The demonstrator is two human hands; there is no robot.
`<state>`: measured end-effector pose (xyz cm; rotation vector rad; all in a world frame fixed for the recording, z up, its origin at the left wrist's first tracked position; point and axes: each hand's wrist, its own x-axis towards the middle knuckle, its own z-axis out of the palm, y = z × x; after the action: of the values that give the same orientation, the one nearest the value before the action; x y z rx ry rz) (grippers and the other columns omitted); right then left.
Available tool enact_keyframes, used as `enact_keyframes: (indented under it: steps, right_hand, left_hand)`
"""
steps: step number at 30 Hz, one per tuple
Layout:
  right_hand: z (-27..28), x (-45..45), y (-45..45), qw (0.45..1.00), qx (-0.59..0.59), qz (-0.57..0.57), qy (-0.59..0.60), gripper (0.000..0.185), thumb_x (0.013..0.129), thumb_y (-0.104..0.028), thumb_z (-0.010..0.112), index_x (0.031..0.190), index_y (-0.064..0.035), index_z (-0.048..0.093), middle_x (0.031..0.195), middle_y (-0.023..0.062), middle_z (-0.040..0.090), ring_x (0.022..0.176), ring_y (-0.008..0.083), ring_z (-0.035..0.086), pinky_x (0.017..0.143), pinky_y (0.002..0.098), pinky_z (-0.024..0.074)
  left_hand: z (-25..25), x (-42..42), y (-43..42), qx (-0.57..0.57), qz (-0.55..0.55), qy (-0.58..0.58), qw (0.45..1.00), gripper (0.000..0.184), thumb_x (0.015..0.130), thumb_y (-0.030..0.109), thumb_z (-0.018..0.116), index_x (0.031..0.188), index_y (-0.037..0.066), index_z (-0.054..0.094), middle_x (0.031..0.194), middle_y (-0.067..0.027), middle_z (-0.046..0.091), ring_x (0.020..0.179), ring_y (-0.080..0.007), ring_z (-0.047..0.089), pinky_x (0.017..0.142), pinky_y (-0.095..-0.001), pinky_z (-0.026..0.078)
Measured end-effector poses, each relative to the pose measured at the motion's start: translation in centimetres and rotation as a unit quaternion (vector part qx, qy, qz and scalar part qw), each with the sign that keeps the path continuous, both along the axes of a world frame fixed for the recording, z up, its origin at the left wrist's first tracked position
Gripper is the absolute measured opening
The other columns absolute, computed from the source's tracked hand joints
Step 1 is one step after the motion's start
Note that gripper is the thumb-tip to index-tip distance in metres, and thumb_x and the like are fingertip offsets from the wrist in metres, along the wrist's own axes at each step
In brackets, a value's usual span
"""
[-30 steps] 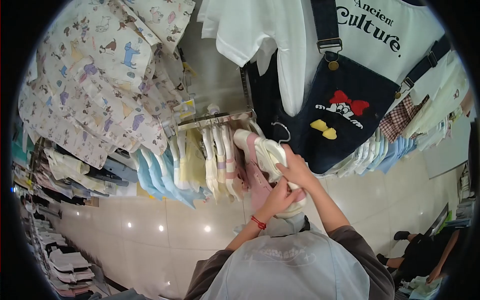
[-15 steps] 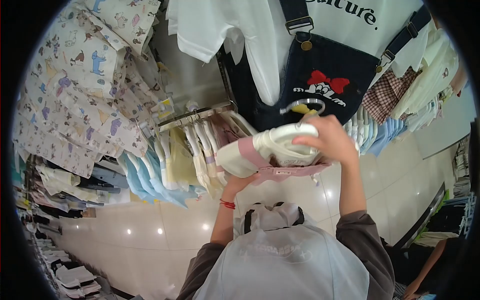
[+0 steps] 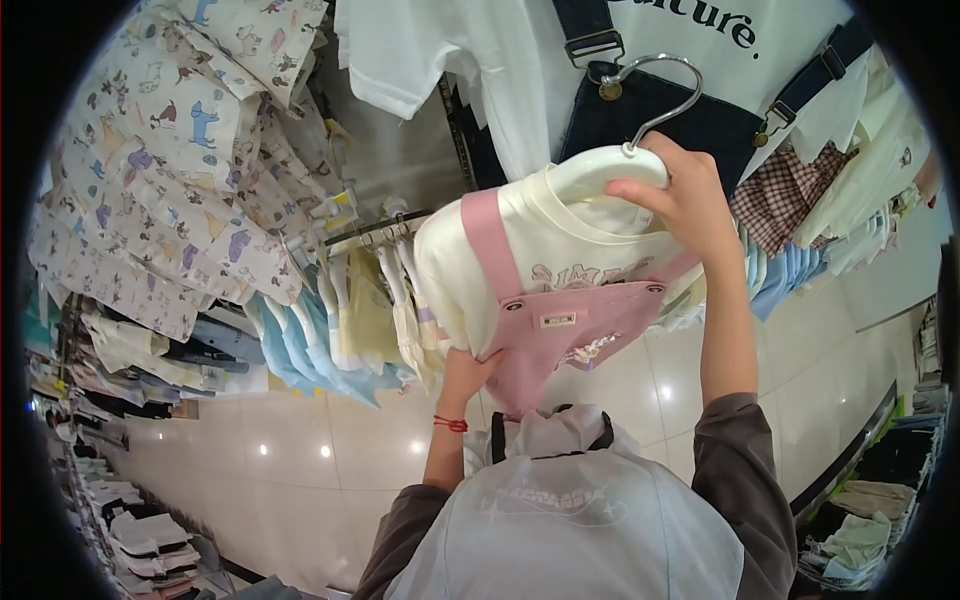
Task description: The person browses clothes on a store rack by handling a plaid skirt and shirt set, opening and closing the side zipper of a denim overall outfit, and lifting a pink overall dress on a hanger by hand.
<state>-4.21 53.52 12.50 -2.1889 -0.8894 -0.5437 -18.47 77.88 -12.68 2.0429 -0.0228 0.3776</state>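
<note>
My right hand (image 3: 685,195) is closed around the neck of a white hanger (image 3: 600,172) with a curved metal hook. On it hang a cream top (image 3: 545,225) and pink bib overalls (image 3: 600,315) with straps and a small label, their front tilted up toward me. My left hand (image 3: 466,378), a red cord at its wrist, pinches the left side of the overalls; some of its fingers are hidden behind the cloth. Behind the hook is a dark denim bib (image 3: 660,105) over a white shirt (image 3: 430,55).
On the left hang white clothes with animal prints (image 3: 150,170). Below them a metal rail (image 3: 375,232) carries light blue garments (image 3: 305,345) and yellow ones (image 3: 368,320). A checked garment (image 3: 790,190) hangs at the right. Folded clothes (image 3: 150,540) lie at lower left, above shiny floor tiles (image 3: 300,480).
The hanger has been raised and turned, so the overalls' front and the shirt's neck now face me. My right hand moved up; my left hand lowered slightly. A person at lower right has left view.
</note>
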Motion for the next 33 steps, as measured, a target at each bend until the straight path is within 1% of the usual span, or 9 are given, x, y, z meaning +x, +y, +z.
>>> enact_keyframes:
  steps: [4,10,14,19,22,25,27,30,33]
  right_hand:
    - [0.3,0.4,0.1,1.000,-0.009,0.003,-0.011,0.038,0.070,-0.032,0.073,0.080,-0.0004,0.055,0.062,0.0101,0.056,0.053,0.0186,0.055,0.052,0.0268,0.0431]
    - [0.6,1.1,-0.8,0.998,0.002,-0.036,-0.052,0.038,0.072,-0.032,0.072,0.082,-0.0001,0.055,0.062,0.0104,0.057,0.053,0.0177,0.057,0.052,0.0264,0.0439]
    - [0.5,1.7,-1.7,0.995,0.048,-0.053,-0.062,0.041,0.071,-0.039,0.071,0.083,-0.0020,0.056,0.058,0.0109,0.058,0.049,0.0198,0.057,0.048,0.0265,0.0430]
    - [0.8,1.8,-1.7,0.995,0.076,-0.022,-0.064,0.042,0.073,-0.038,0.071,0.085,-0.0009,0.057,0.060,0.0100,0.059,0.051,0.0171,0.057,0.049,0.0258,0.0433]
    - [1.0,1.3,-1.0,0.996,0.072,-0.025,-0.045,0.040,0.073,-0.036,0.070,0.087,-0.0010,0.057,0.063,0.0100,0.061,0.055,0.0164,0.059,0.052,0.0256,0.0444]
    - [1.5,0.5,-0.4,0.998,0.050,-0.024,-0.018,0.035,0.074,-0.030,0.071,0.087,-0.0007,0.057,0.067,0.0086,0.062,0.059,0.0125,0.059,0.055,0.0235,0.0452]
    - [1.6,0.3,0.1,0.999,0.050,-0.012,-0.013,0.035,0.073,-0.030,0.071,0.086,-0.0010,0.057,0.065,0.0081,0.061,0.058,0.0119,0.058,0.055,0.0235,0.0448]
    - [1.5,-0.1,0.6,0.999,0.050,0.003,0.001,0.042,0.072,-0.040,0.070,0.087,-0.0022,0.058,0.062,0.0117,0.059,0.054,0.0233,0.059,0.051,0.0288,0.0448]
    - [1.4,0.0,0.5,0.999,0.050,0.020,0.007,0.042,0.072,-0.040,0.070,0.086,-0.0025,0.057,0.061,0.0117,0.059,0.053,0.0236,0.059,0.051,0.0291,0.0446]
  left_hand:
    - [-3.1,-0.5,1.8,-0.208,-0.023,0.145,0.967,0.028,0.072,0.003,0.069,0.097,-0.001,0.056,0.083,-0.0070,0.063,0.071,-0.0101,0.059,0.061,-0.0237,0.046]
    - [-5.2,-1.6,2.2,-0.402,0.142,0.129,0.895,0.017,0.074,0.004,0.067,0.082,0.000,0.053,0.073,-0.0017,0.056,0.069,-0.0067,0.051,0.062,-0.0197,0.042]
    - [-3.5,-1.5,2.6,-0.154,0.208,0.057,0.964,0.022,0.074,0.007,0.068,0.086,0.000,0.052,0.074,-0.0033,0.057,0.070,-0.0089,0.051,0.065,-0.0215,0.042]
    - [-3.4,-1.2,3.9,-0.013,0.298,-0.049,0.953,0.026,0.072,0.009,0.069,0.091,0.000,0.053,0.082,-0.0061,0.056,0.067,-0.0144,0.051,0.060,-0.0250,0.041]
    - [-1.8,-1.5,2.9,0.078,0.369,-0.123,0.918,0.043,0.073,0.010,0.070,0.107,-0.002,0.046,0.102,-0.0113,0.054,0.086,-0.0171,0.054,0.076,-0.0279,0.044]
    - [1.4,-0.5,-0.4,-0.049,0.156,-0.040,0.986,0.050,0.073,0.010,0.068,0.113,-0.002,0.041,0.111,-0.0133,0.049,0.098,-0.0196,0.052,0.084,-0.0299,0.043]
    - [2.5,1.6,-3.2,-0.113,0.010,-0.098,0.989,0.049,0.072,0.006,0.069,0.112,-0.002,0.042,0.111,-0.0124,0.049,0.100,-0.0203,0.053,0.087,-0.0310,0.044]
    - [4.7,3.7,-6.0,-0.397,-0.046,-0.021,0.916,0.034,0.079,0.006,0.065,0.106,-0.003,0.047,0.105,-0.0103,0.054,0.094,-0.0167,0.056,0.080,-0.0276,0.048]
    - [5.9,4.9,-6.3,-0.413,-0.026,0.052,0.909,0.019,0.085,0.008,0.059,0.099,-0.003,0.053,0.091,-0.0058,0.060,0.081,-0.0133,0.059,0.072,-0.0257,0.050]
